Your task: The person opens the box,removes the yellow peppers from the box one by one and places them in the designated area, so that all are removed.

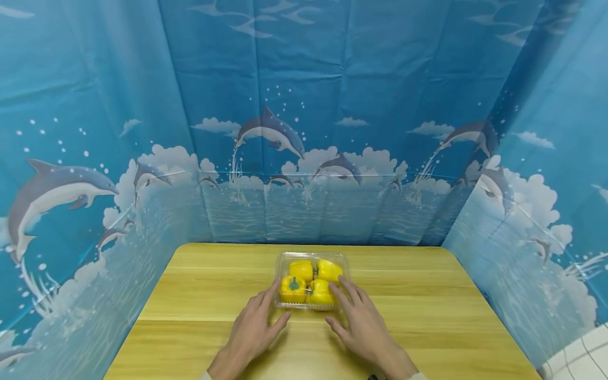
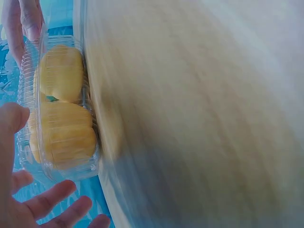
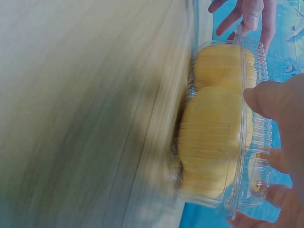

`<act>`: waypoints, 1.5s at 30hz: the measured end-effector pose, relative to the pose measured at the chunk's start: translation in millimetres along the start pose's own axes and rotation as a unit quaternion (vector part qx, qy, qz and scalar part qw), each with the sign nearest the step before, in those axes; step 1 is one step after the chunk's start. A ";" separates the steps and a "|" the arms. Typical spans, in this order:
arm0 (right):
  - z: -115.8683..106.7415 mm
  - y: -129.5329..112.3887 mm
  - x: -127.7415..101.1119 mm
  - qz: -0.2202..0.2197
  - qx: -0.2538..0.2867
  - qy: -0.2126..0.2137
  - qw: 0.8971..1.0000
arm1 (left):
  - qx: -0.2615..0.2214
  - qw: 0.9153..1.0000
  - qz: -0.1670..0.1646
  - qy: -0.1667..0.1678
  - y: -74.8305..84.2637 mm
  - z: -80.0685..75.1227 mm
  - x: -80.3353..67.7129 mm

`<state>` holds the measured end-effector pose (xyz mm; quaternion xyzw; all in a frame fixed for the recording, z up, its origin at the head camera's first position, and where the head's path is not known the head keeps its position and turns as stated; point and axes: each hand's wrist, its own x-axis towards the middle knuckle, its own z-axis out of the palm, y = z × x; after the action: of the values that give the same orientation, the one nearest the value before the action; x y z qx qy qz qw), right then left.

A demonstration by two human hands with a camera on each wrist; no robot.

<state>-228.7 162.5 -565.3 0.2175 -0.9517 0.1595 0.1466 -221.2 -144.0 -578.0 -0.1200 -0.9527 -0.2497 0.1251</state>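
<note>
A: Status? Clear clamshell box (image 1: 312, 281) of yellow peppers (image 1: 309, 285) sits on the wooden table (image 1: 427, 311), between both sets of fingertips.

B: Left hand (image 1: 252, 330) fingers spread, tips at the box's near-left wall. Right hand (image 1: 363, 322) spread too, tips on the near-right edge. Neither has closed on it.

A: I'd press evenly on opposite walls, thumbs low. The lid looks thin, so squeeze lightly.

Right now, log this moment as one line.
left hand open, touching clamshell | right hand open, touching it | four yellow peppers inside | table
</note>
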 end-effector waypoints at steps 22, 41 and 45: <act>-6.7 1.4 -27.2 -0.021 0.004 0.024 0.999 | -0.015 0.999 0.013 0.029 3.7 1.5 -26.2; -13.5 5.4 -49.4 -0.029 -0.004 0.052 0.998 | -0.050 0.997 0.031 0.050 15.1 3.8 -42.6; -13.3 6.3 -52.1 -0.030 -0.007 0.057 0.998 | -0.059 0.996 0.031 0.052 16.9 4.4 -46.5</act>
<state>-183.9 191.9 -572.9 0.2350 -0.9360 0.1602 0.2073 -173.3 -135.2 -588.1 -0.1438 -0.9242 -0.3076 0.1748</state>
